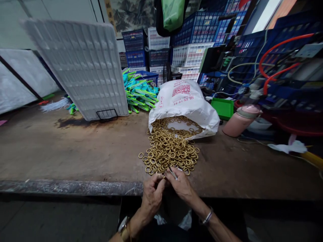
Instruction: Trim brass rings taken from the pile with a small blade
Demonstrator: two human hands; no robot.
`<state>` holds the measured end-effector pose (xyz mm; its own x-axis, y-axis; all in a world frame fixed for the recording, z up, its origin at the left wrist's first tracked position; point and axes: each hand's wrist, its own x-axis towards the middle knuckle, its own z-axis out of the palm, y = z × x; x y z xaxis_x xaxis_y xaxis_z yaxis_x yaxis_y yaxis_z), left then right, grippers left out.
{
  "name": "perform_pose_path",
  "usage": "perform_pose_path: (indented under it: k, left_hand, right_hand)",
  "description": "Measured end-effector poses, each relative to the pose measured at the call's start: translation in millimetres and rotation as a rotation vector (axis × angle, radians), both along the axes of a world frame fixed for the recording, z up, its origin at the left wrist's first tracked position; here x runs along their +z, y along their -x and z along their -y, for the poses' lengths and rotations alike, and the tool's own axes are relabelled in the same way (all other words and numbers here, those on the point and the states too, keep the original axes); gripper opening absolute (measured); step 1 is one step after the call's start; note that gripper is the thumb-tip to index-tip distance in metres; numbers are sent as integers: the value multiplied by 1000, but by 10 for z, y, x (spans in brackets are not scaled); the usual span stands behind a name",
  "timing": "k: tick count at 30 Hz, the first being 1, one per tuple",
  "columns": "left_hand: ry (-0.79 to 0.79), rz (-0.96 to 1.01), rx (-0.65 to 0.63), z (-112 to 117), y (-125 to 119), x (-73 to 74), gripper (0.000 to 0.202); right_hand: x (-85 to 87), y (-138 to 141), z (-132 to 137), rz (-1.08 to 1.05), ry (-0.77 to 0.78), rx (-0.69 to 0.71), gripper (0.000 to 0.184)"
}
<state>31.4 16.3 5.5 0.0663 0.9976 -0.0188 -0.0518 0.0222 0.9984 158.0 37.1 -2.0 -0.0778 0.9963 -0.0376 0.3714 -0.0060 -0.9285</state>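
A heap of gold-coloured rings [171, 151] spills from the mouth of a white sack [183, 101] onto the table. Just in front of the heap, at the table's edge, my two hands meet. My left hand [152, 192] is closed in a pinch on what looks like one gold-coloured ring, mostly covered by the fingers. Held in the closed fingers of my right hand [181, 184] is a slim small blade-like tool [172, 172], its dark tip at the heap's near edge. The exact kind of tool is too small to make out.
A tall white ribbed plastic tray [85, 67] stands upright at left, beside a pile of green and teal plastic pieces [141, 92]. Right of the sack are a green tray [222, 108] and a pink bottle [241, 121]. Stacked crates [194, 28] fill the back.
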Motion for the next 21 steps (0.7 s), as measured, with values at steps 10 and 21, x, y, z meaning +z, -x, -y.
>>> perform_pose_path:
  k: [10, 21]
  left_hand:
    - [350, 340, -215, 34, 19, -87, 31]
    - [350, 222, -139, 14, 25, -28, 36]
  right_hand:
    - [-23, 0, -6, -32, 12, 11, 26]
    - [-64, -61, 169, 469, -154, 186, 24]
